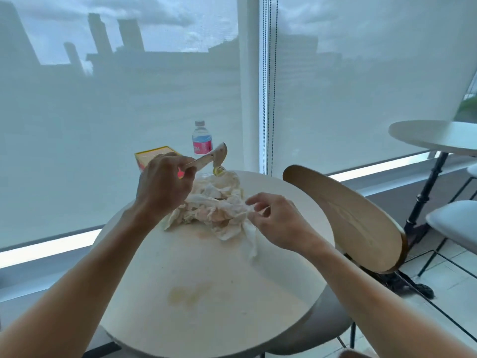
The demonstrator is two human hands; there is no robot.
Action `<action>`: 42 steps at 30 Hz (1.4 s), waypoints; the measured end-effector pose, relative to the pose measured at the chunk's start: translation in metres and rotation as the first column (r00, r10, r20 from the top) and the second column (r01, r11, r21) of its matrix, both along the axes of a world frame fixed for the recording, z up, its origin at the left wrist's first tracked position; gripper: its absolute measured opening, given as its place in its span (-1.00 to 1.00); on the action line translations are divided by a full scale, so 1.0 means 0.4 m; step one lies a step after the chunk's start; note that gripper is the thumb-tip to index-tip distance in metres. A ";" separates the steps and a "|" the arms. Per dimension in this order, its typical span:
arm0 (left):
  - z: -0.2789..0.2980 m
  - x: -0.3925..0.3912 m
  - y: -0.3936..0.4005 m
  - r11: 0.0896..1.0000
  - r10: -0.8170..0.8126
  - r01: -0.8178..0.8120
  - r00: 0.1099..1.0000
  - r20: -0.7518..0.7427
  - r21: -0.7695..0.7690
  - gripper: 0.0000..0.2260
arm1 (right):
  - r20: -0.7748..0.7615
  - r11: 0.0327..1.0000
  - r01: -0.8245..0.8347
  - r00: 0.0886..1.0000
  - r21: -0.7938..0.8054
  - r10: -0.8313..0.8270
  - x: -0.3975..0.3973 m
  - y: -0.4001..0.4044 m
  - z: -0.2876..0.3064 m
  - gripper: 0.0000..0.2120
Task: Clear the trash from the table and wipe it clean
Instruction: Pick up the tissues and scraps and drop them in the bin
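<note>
A heap of crumpled, stained white tissues (214,202) lies in the middle of the round white table (154,306). My left hand (165,184) is raised over the heap's far left side, closed on a pale flat strip of trash (211,158) that sticks out to the right; a small pink bit shows between its fingers. My right hand (273,220) pinches the right edge of the tissues, with a strand hanging below it. A yellowish smear (188,293) marks the tabletop near me, and a fainter stain (204,235) lies beside the heap.
A water bottle (201,140) with a pink label and a yellow box (152,157) stand at the table's far edge by the blinded window. A wooden chair back (346,218) rises at the right. Another round table (436,136) and white seat (454,220) are further right.
</note>
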State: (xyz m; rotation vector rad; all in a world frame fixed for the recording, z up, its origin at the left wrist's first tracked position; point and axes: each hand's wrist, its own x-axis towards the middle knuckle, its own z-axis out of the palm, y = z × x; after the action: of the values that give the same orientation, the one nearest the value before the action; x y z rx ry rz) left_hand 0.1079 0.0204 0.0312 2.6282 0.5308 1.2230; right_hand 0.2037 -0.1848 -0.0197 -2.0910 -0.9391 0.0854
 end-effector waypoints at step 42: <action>-0.159 -0.121 -0.514 0.894 -0.259 0.288 0.957 0.131 -0.343 -0.81 | -0.197 0.926 0.167 0.975 0.338 -0.104 -0.036 -0.519 -0.084 -0.83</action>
State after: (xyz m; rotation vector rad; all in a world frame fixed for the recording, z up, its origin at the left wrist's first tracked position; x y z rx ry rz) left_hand 0.0596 -0.1852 -0.0323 2.2415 0.3175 1.0277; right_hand 0.1894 -0.3925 -0.0533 -1.7754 -0.6461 0.0259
